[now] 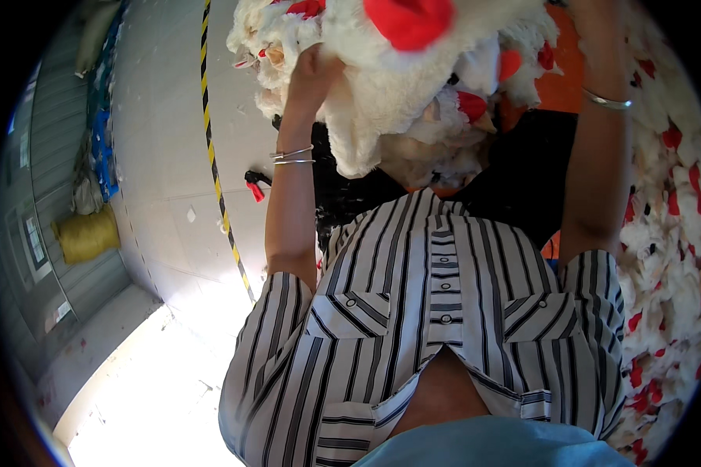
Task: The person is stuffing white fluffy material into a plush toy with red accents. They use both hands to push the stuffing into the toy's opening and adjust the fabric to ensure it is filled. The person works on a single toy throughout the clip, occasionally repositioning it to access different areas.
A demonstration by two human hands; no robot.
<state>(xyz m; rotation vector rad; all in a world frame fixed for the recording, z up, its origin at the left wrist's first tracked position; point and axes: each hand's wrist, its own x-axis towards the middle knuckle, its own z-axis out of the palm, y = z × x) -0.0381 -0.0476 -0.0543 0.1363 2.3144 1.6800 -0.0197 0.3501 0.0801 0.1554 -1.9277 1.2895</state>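
Observation:
At the top of the view, my left hand point(316, 76) is closed on the edge of a white plush piece point(374, 97), its fingertips partly sunk in the fur. The piece looks like an unstuffed soft-toy skin, with a blurred red patch point(410, 22) on it. It hangs over a heap of similar white and red plush pieces point(444, 117) in front of my body. My right hand point(596, 17) reaches up at the upper right. The frame's edge cuts off its fingers, so what it touches or holds is hidden.
A large pile of white and red plush pieces point(662, 265) spreads along the right. An orange surface point(557, 86) shows behind the heap. On the pale floor to the left are yellow-black tape point(210, 140) and a small red-and-black object point(256, 187). A yellow bundle point(88, 236) stands by the wall.

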